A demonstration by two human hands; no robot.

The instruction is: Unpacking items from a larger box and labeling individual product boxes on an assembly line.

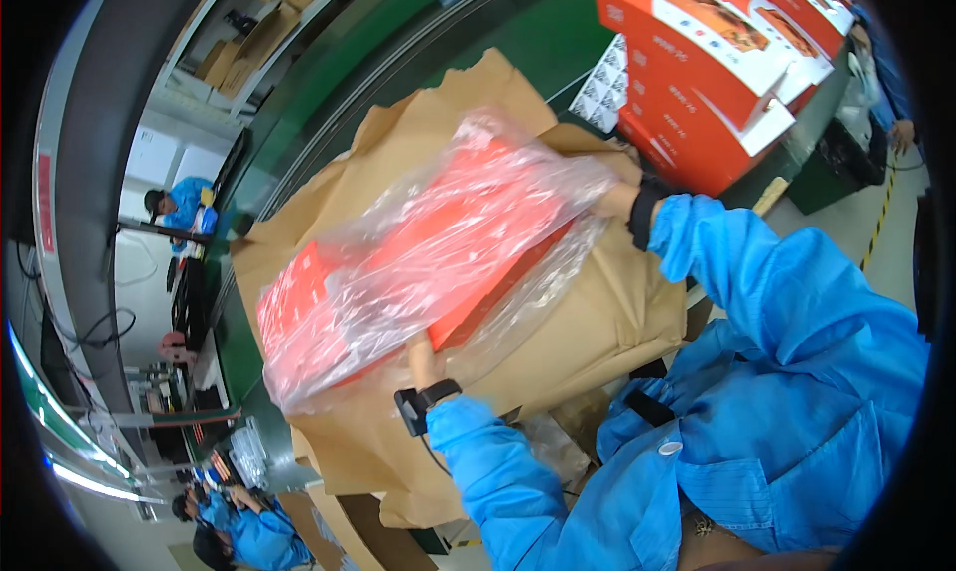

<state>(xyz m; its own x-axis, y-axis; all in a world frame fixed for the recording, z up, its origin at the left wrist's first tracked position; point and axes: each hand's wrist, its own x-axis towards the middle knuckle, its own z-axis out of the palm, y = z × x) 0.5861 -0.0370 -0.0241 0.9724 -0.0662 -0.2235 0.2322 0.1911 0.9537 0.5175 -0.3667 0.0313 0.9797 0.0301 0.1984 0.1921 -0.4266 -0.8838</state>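
Note:
A large bundle of flat red cardboard pieces (pixel 468 213), wrapped in a clear plastic bag (pixel 358 317), lies aslant on brown kraft paper (pixel 617 302). At the bundle's near edge my left hand (pixel 421 360) reaches beneath the red cardboard and plastic, and its fingers are out of sight. My right hand (pixel 615 201) is at the bundle's right end, against the bag, its fingers hidden by the plastic. Each wrist wears a black band, the left one with a small box on it. The crumpled paper spreads out beyond the bundle on all sides.
Red and white printed boxes (pixel 697 83) are stacked at the back right, beside a dark bin (pixel 841 163). Behind the paper runs a green conveyor belt (pixel 398 83) with a metal rail. Co-workers in blue (pixel 254 536) sit along the left; another person's hand (pixel 901 135) shows far right.

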